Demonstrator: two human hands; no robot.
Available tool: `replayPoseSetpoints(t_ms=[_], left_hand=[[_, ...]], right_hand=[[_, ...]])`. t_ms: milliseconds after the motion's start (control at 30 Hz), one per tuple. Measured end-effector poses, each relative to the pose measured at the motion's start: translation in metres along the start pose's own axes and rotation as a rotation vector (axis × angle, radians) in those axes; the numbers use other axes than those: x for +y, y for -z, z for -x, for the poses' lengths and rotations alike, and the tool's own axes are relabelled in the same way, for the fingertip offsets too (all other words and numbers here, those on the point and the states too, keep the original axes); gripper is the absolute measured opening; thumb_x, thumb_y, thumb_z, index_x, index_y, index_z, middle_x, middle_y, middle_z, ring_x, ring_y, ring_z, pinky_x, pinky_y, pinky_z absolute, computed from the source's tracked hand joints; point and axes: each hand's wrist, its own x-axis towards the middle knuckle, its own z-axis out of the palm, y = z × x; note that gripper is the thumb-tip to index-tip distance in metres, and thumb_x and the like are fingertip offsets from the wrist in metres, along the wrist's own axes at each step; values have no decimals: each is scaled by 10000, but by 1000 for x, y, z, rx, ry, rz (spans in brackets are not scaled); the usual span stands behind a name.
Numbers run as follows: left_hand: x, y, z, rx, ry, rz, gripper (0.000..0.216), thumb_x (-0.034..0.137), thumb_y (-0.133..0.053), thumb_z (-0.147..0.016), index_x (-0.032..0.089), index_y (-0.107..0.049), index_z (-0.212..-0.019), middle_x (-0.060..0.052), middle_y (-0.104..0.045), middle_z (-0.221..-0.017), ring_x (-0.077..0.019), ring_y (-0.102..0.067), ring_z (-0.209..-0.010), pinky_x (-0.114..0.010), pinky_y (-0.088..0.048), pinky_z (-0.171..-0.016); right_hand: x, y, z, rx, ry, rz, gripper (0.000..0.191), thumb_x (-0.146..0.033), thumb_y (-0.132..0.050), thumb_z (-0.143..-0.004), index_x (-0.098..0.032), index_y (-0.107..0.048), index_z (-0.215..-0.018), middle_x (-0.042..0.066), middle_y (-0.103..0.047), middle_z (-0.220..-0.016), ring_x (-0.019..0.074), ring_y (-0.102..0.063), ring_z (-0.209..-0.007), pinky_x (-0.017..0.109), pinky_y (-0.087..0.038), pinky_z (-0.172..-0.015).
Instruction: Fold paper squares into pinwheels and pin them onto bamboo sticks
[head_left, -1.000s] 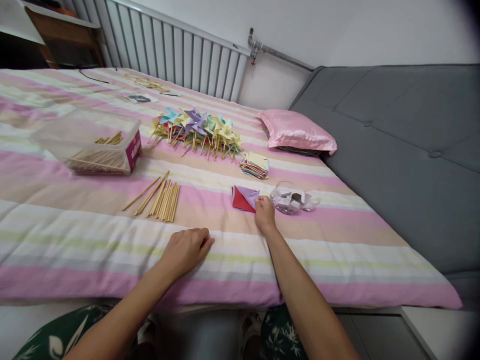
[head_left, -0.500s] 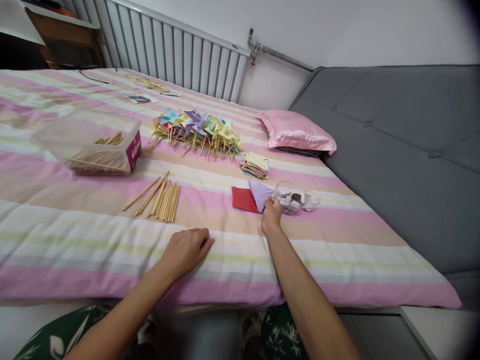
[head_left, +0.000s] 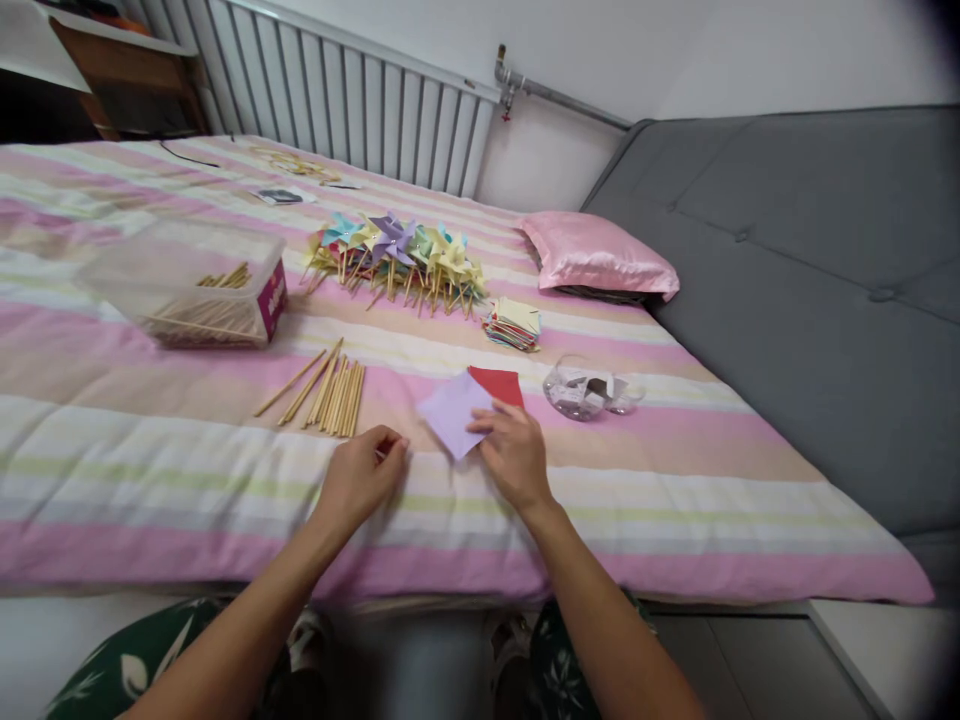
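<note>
My right hand (head_left: pixel 511 455) pinches a lilac paper square (head_left: pixel 455 413) and holds it just above the striped bedspread (head_left: pixel 187 440). A red paper square (head_left: pixel 501 384) lies flat right behind it. My left hand (head_left: pixel 362 475) rests on the bedspread to the left with its fingers curled; whether anything is in them stays hidden. A loose row of wooden sticks (head_left: pixel 326 390) lies just beyond the left hand.
A heap of finished paper pinwheels (head_left: pixel 397 257) lies further back, with a stack of coloured paper squares (head_left: pixel 513 324) to its right. A clear bag of small parts (head_left: pixel 589 390) sits right of the red square. A plastic box of sticks (head_left: pixel 187 285) stands left. Pink pillow (head_left: pixel 596 260) and grey sofa (head_left: pixel 810 300) are at the right.
My right hand lifted the lilac square off the red one and drew it toward me and to the left. My left hand moved slightly forward and up.
</note>
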Motion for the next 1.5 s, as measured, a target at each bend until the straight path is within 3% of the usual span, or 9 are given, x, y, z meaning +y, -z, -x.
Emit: replayPoseSetpoints(t_ms=[133,233,333,500,633,800,1100,1333,1500], left_hand=[[-4,0,1,41,38,81,227,366,-463,-809,188,-604,-817,-6,-668,-687,-171,-618,-570,-273,-443,-594],[1,-4,7,197,-100,-28,208,332,-483,-817,175,-606,-875,-45,-674,-817,-180,-633,-664,-296,-476,-660],[10,-10,11,309,-380,-164,264,312,-480,-841,160,-598,-1022,-105,-634,-1061,-227,-589,-996,-353,-445,-883],[16,-27,13,49,-657,-383,474,381,-424,-881,191,-433,-1316,-118,-354,-1433,-263,-275,-1333,-425,-285,-1060],[12,-39,13,-118,-650,-476,530,469,-356,-891,235,-366,-1367,-88,-337,-1450,-261,-238,-1350,-454,-224,-1080],[13,-40,13,-161,-604,-517,557,491,-360,-881,221,-366,-1368,-90,-330,-1452,-256,-250,-1346,-444,-207,-1085],[14,-36,12,-183,-605,-500,529,473,-407,-869,226,-418,-1337,-103,-362,-1434,-264,-294,-1327,-444,-240,-1076],[13,-26,12,-128,-682,-372,461,424,-452,-862,187,-504,-1255,-138,-441,-1374,-255,-367,-1286,-451,-275,-1065],[16,3,6,104,-634,-154,458,413,-493,-839,186,-495,-1236,-129,-486,-1330,-252,-437,-1231,-417,-362,-1019]], right_hand=[[-6,2,1,-452,-4,-66,276,-190,-705,-628,-238,-703,-900,39,-696,-1026,221,-625,-982,376,-435,-920],[2,11,-5,-338,-177,-117,285,-300,-677,-675,-209,-687,-945,52,-708,-966,203,-653,-878,321,-496,-798],[16,16,-8,-122,-356,83,220,-275,-589,-734,-195,-677,-918,52,-714,-893,189,-655,-806,300,-499,-748],[30,12,-7,-153,-387,282,198,-216,-518,-768,-224,-684,-876,42,-714,-878,197,-646,-833,306,-470,-778],[32,3,-9,-215,-317,270,243,-184,-515,-776,-225,-678,-952,47,-676,-1050,195,-584,-1017,308,-396,-922],[44,-7,-20,-181,-332,260,299,-232,-529,-784,-167,-633,-1057,105,-622,-1144,232,-521,-1105,361,-343,-982],[50,-8,-28,-191,-400,62,229,-298,-508,-796,-196,-649,-944,49,-698,-919,169,-639,-852,279,-471,-776],[39,-3,-15,-275,-442,-42,320,-188,-576,-704,-184,-574,-1025,-4,-666,-689,134,-629,-610,236,-475,-604],[37,19,-7,-386,-447,-80,179,-181,-586,-681,-178,-584,-860,-27,-614,-562,133,-612,-536,215,-440,-524]])
